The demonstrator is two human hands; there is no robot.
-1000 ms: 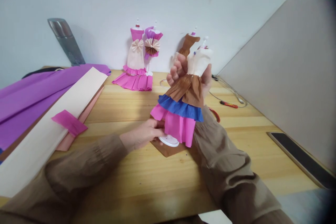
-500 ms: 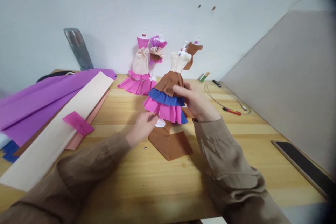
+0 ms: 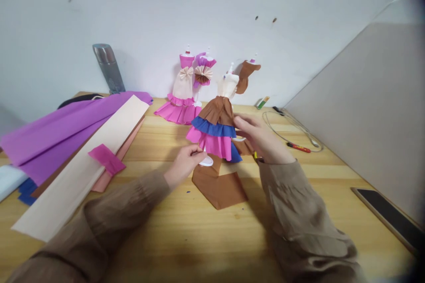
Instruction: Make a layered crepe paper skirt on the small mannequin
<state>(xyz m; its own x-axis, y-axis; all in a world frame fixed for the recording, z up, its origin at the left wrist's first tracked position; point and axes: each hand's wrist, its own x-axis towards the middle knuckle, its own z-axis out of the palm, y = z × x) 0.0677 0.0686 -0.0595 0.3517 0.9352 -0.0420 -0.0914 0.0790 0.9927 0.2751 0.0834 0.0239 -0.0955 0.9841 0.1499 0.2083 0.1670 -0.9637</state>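
Before me stands a small dress-form mannequin [image 3: 229, 85] with a cream bodice and a tiered paper skirt [image 3: 215, 127] in brown, blue and pink. My left hand [image 3: 184, 162] pinches the edge of its white round base [image 3: 207, 162] between thumb and fingers. At the skirt's right side is my right hand [image 3: 263, 139], its fingers apart and slightly bent; the fingertips are close to the brown tier, and I cannot tell if they touch. Folded brown crepe paper [image 3: 223, 190] lies in front of the base. Blue paper [image 3: 236, 154] shows behind the skirt.
Mannequins in pink and cream [image 3: 182, 88], purple [image 3: 203, 73] and brown [image 3: 247, 75] stand by the wall. Purple paper [image 3: 76, 119] and a cream strip [image 3: 79, 168] lie left, near a leaning flask [image 3: 109, 68]. Rightward are a cable [image 3: 288, 130], red-handled tool [image 3: 299, 147] and phone-like slab [image 3: 387, 216].
My right hand has moved off the skirt to the right, its thumb no longer on the brown tier. The mannequin has turned slightly and stands more upright. My left hand stays at the base.
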